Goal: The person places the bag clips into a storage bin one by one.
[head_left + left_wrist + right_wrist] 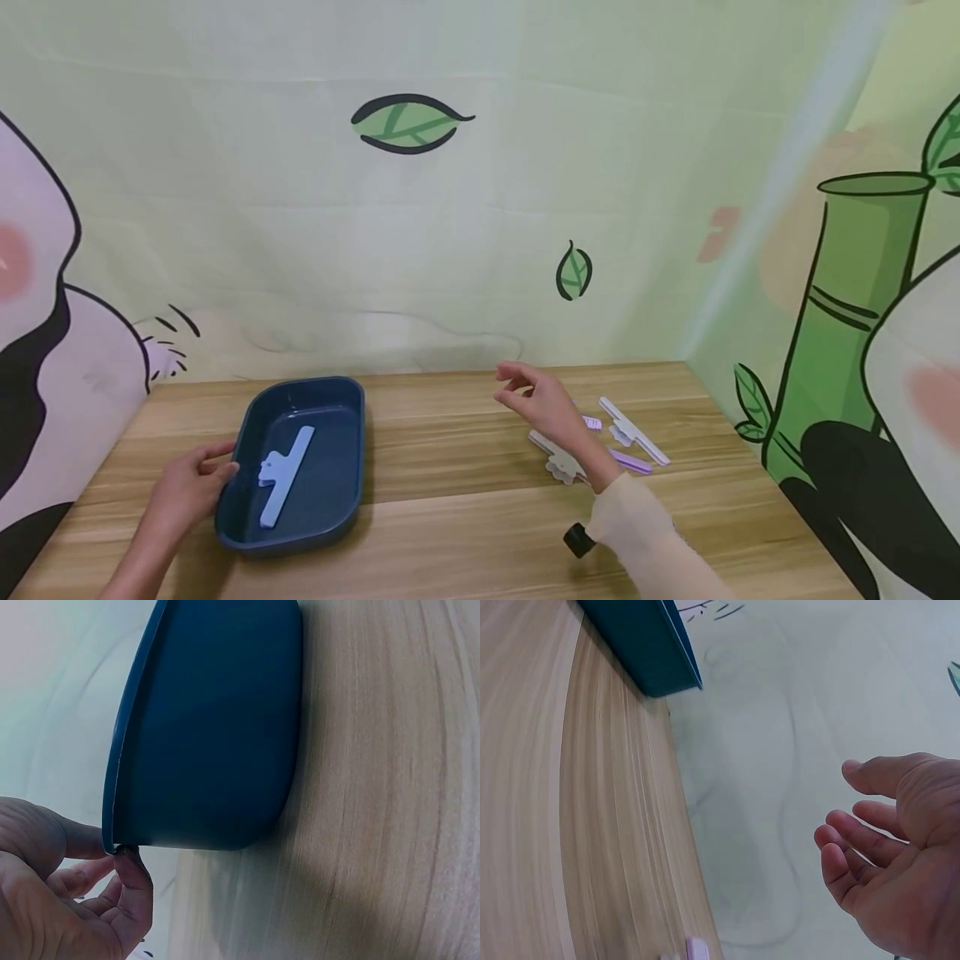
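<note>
A dark blue tray (pixel 347 500) stands on the left of the table, with a light blue bag clip (pixel 285 479) lying inside it. My left hand (pixel 191 487) pinches the tray's left rim between thumb and fingers; the left wrist view shows the fingers (pixel 133 892) under the lip. Raised over the right side, my right hand (pixel 542 404) holds nothing, its fingers loosely bent. Beneath and beside it lie a white clip (pixel 637 432), a greyish clip with a flower-shaped grip (pixel 561 468), and a purple clip (pixel 632 461), partly hidden by the right forearm.
The wooden table (pixel 450 542) ends at a pale green printed cloth (pixel 465 250) behind it. Another patterned side (pixel 862 275) rises at the right. A small black object (pixel 578 540) sits at the right cuff.
</note>
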Available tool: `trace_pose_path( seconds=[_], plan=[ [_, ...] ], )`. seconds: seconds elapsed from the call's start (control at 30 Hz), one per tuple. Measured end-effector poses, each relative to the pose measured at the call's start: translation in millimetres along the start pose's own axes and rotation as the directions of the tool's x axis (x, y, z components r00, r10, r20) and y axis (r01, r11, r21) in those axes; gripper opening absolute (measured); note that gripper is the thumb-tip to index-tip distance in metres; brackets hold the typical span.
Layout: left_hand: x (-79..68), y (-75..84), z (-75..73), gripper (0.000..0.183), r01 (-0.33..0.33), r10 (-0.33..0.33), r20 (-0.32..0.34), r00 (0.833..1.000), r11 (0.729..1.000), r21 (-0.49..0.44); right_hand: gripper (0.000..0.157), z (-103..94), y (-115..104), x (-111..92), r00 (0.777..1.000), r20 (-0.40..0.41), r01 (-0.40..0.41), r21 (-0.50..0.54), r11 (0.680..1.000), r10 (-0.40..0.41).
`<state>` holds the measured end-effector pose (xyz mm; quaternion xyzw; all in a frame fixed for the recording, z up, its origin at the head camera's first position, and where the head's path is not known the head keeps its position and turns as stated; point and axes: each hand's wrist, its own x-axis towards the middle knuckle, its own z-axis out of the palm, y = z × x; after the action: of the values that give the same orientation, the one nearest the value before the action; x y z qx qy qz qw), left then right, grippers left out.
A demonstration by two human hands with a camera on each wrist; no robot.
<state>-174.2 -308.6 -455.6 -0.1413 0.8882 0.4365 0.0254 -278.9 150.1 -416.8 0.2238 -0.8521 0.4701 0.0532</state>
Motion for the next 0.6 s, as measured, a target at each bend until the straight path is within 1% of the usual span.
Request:
trace_pose_path(
  seconds=[0.13, 0.27, 0.47, 0.6],
  plan=[
    [1.0, -2.1, 0.6, 0.046, -0.016, 0.016, -0.013, 1.0, 1.0, -0.006, 0.043, -11.8, 6, -4, 0.999, 0.002, -0.038, 0.015, 0.999, 0.037],
    [2.1, -2.8, 0.9, 0.046, -0.013, 0.013, -0.014, 1.0, 1.0, -0.019, 0.043, -22.4, 14, -10, 0.999, -0.012, -0.032, 0.005, 0.999, 0.032],
    [1.3, -2.7, 0.8, 0.046, -0.021, 0.02, -0.011, 1.0, 0.999, -0.024, 0.042, -39.2, 23, -18, 0.997, -0.03, -0.066, -0.048, 0.997, 0.064],
    [0.2, -0.9, 1.3, 0.045, -0.013, 0.013, -0.018, 1.0, 1.0, -0.018, 0.041, -50.0, 31, -22, 0.996, -0.04, -0.077, -0.072, 0.994, 0.074]
  ],
)
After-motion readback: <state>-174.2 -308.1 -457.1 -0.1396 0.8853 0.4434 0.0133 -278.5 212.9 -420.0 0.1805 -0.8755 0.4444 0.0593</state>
